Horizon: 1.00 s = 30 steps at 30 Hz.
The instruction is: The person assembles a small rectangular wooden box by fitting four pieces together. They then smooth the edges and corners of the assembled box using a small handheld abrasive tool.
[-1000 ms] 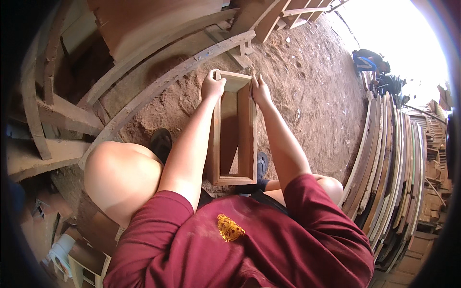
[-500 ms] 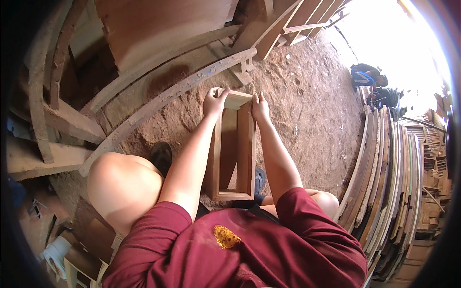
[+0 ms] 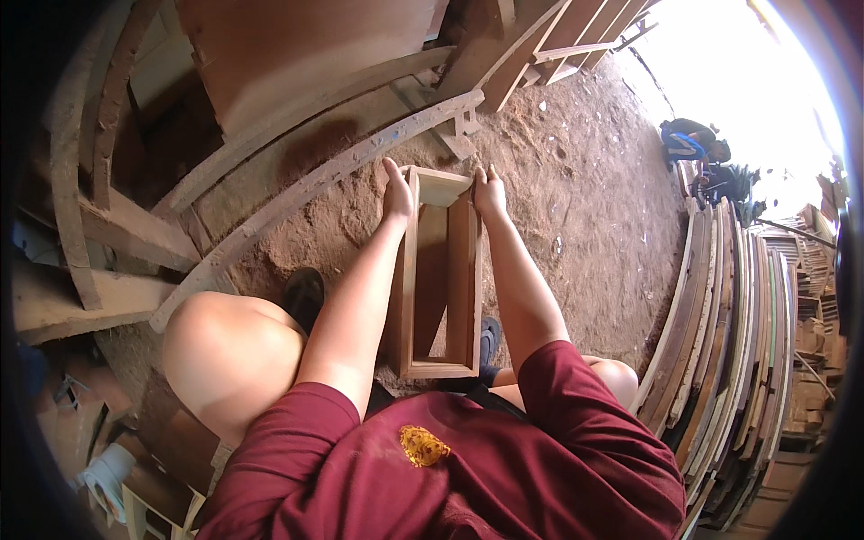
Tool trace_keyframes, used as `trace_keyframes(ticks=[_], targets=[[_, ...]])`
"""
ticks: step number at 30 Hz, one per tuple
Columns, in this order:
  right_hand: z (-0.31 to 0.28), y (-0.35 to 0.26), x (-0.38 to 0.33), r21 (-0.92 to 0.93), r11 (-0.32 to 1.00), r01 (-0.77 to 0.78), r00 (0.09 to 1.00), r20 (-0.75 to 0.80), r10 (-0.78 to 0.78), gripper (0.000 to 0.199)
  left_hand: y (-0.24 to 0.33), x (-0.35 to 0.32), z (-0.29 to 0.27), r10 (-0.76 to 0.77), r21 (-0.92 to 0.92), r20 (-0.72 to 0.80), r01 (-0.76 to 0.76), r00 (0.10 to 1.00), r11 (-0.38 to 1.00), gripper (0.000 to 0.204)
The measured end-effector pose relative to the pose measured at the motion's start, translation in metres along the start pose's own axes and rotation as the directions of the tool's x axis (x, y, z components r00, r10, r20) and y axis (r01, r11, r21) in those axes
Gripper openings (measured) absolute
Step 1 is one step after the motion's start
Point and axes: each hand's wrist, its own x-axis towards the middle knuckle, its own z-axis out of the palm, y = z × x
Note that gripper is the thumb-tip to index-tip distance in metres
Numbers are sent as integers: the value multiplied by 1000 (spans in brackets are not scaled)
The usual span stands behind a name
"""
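A long, narrow wooden box frame (image 3: 463,279) stands between my legs, its open side facing up and its far end paler than the sides. My left hand (image 3: 397,193) lies against the outside of the far left corner, thumb raised off the rim and fingers mostly hidden along the side. At the far right corner my right hand (image 3: 490,193) grips the side, with its thumb near the rim. Through the frame a brown inner panel shows, and a bit of ground at the near end.
A long rough beam (image 3: 315,211) curves across the dirt floor (image 3: 585,207) on the left. Stacked boards (image 3: 720,342) lie at the right. Beyond them a person (image 3: 691,142) bends down. Wooden shelving (image 3: 576,40) stands at the far side, and a large panel (image 3: 306,54) leans at upper left.
My left thumb has lifted off the box's rim, and that hand has straightened along the outer side. My right hand has shifted slightly at its corner. The box has barely moved.
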Motion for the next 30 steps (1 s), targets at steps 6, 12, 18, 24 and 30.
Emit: trace_keyframes(ticks=[6,12,18,24,30], targets=[[-6,19,-58,229,973,2,993,114,-29,65,2,1,-1,-97,76,-50,101,994,992,86],[-48,24,-171,125,984,-124,981,162,104,63,9,-12,10,87,175,-74,-73,993,982,49],[-46,19,-167,204,975,-89,986,157,57,63,13,-13,3,135,346,-43,-113,990,932,46],[-8,2,-46,35,999,8,999,50,-9,60,15,-11,-2,151,500,-41,-111,988,859,53],[-11,28,2,91,991,-99,993,75,92,66,22,-27,24,55,647,-37,-18,998,762,58]])
